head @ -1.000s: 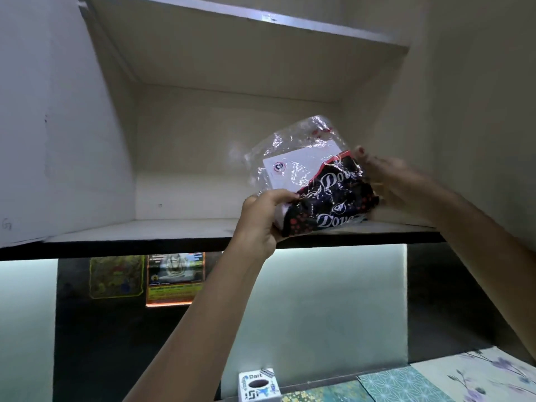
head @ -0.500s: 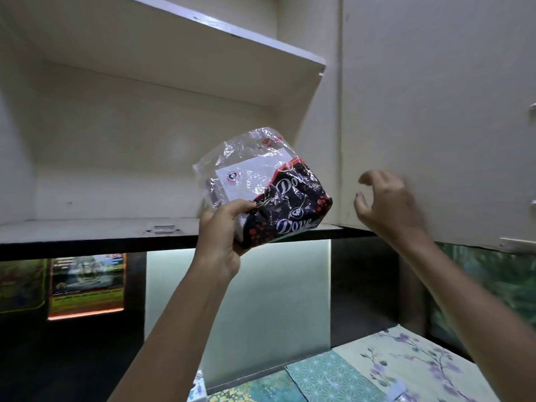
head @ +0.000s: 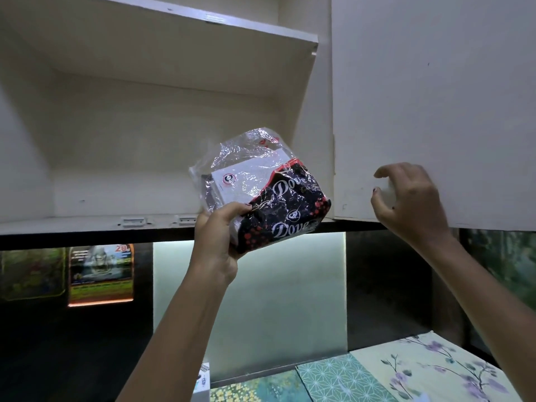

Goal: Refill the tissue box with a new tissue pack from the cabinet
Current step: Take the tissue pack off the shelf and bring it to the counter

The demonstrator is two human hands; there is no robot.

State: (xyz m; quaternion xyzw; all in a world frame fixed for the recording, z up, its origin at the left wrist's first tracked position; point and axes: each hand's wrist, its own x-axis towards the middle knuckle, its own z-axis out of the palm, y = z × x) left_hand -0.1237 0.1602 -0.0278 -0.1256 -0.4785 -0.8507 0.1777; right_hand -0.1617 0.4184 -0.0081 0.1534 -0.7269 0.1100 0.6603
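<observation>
My left hand (head: 216,242) grips the lower left corner of the tissue pack (head: 278,204), a crinkly plastic bag that is clear on top and black with red dots and white "Dove" lettering below. I hold it in front of the open cabinet, just above the front edge of the lower shelf (head: 87,223). My right hand (head: 412,204) is raised against the white cabinet door (head: 435,97), its fingers curled and apart around a small white knob (head: 388,191). A white box (head: 203,381) with printed marks shows partly at the bottom edge.
The cabinet's lower compartment holds nothing visible; an upper shelf (head: 203,21) runs above it. Two small catches (head: 133,221) sit on the shelf's front edge. Below are a lit wall panel (head: 249,300), a poster (head: 100,274) and patterned sheets (head: 406,369) on a surface.
My right hand let go of the pack and moved right to the door knob. My left hand drew the pack out of the cabinet. The view swung right.
</observation>
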